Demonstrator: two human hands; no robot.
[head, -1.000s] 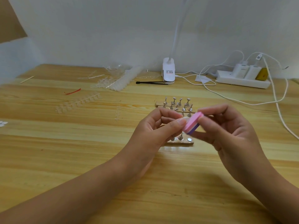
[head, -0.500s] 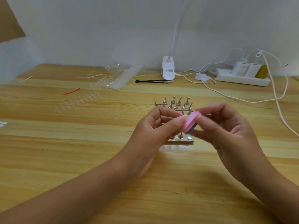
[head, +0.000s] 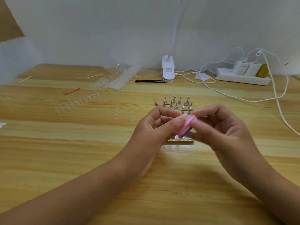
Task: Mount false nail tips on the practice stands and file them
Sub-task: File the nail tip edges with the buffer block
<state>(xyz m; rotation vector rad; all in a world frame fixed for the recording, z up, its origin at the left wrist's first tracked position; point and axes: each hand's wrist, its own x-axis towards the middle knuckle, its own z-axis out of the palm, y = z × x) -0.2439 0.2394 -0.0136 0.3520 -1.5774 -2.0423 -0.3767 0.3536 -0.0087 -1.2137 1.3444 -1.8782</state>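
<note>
To brace the edge for filing, pinches clear nail tip (head: 182,118) in left hand (head: 154,127), grips pink file (head: 186,127) in right hand (head: 227,130), pressed together mid-air. Works just short of practice stands (head: 177,103) at 12 o'clock.

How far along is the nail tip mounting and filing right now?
Done: little that shows; the metal stands behind the hands look bare. In hand: the left hand pinches one pale tip while the right hand holds the pink file against it. Left: strips of tips lie on the table, so most mounting and filing seems ahead.
</note>
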